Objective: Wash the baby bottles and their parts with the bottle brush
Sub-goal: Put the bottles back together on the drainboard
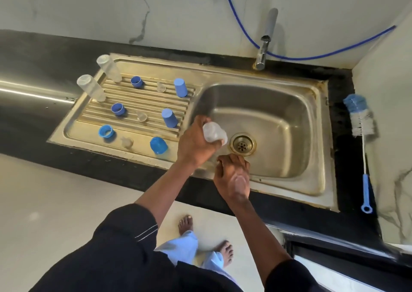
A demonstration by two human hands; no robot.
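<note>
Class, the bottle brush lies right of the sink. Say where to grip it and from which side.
Grip the bottle brush by its blue handle, from above on the sink side. It lies flat, handle nearest, bristles far, and the wall stands close on its right.

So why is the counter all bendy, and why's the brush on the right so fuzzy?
Head view: the wide-angle lens bows the black stone counter; the blue-and-white bristled bottle brush sits near the frame edge and smears; a bright glare streak crosses the shiny metal strip on the left.
</note>
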